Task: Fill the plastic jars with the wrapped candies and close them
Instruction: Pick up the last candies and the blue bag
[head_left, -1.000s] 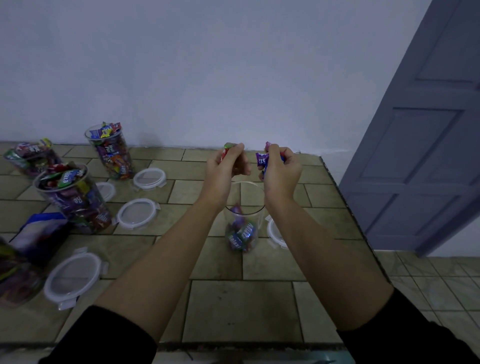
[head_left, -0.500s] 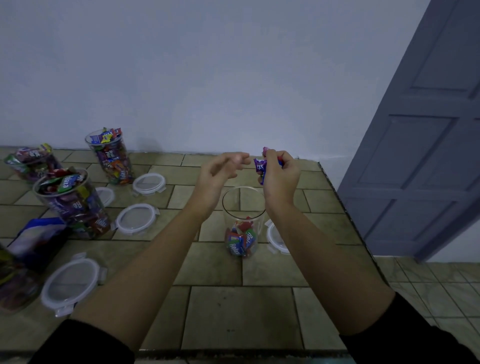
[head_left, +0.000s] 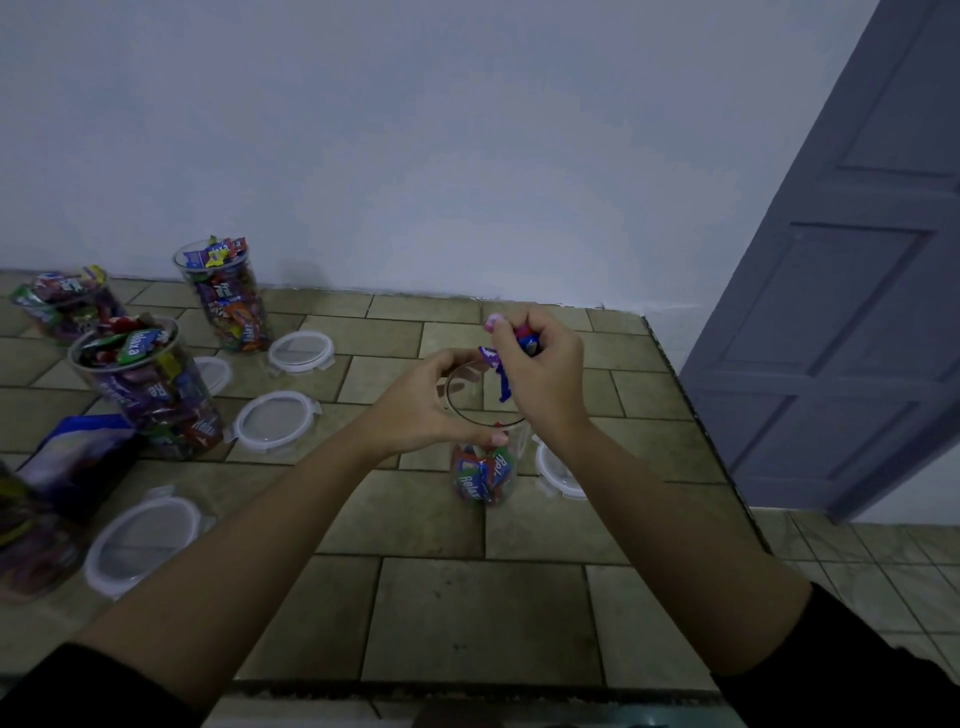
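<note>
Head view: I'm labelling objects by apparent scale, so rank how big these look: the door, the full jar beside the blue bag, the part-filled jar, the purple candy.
1. Door
2. Full jar beside the blue bag
3. Part-filled jar, partly covered; looks narrower
4. Purple candy

I see a smooth, glossy clear plastic jar (head_left: 511, 447) at centre. The purple wrapped candy (head_left: 500, 376) at its 12 o'clock looks like shiny, crinkled film. At 9 o'clock, a round white-rimmed lid (head_left: 275, 421) is smooth clear plastic. The olive tiled counter (head_left: 483, 618) looks matt and faintly mottled.
</note>
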